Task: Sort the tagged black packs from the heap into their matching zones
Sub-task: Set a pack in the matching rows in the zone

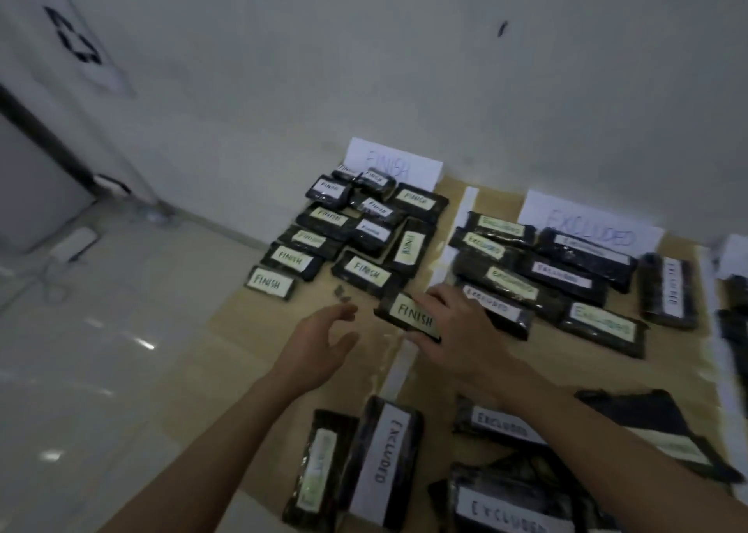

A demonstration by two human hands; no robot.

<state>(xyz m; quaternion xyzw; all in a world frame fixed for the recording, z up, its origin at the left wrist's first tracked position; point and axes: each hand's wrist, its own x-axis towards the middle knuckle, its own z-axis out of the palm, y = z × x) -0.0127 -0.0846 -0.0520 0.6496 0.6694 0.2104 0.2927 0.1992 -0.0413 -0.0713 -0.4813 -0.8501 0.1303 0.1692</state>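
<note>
My right hand (453, 326) grips a black pack tagged FINISH (409, 314), held low over the brown sheet at the near edge of the FINISH zone. My left hand (319, 338) hovers open just left of it, fingers apart, holding nothing. Several black packs tagged FINISH (352, 233) lie below the white FINISH sign (394, 162). Several packs tagged EXCLUDED (546, 277) lie below the EXCLUDED sign (591, 225). The heap (506, 492) sits nearest me, with EXCLUDED packs (384, 455) among it.
White tape strips (453, 225) divide the brown sheet (226, 330) into zones. A third zone with dark packs (732, 322) is cut off at the right edge. The white wall stands behind the signs; glossy tiled floor (101, 350) lies to the left.
</note>
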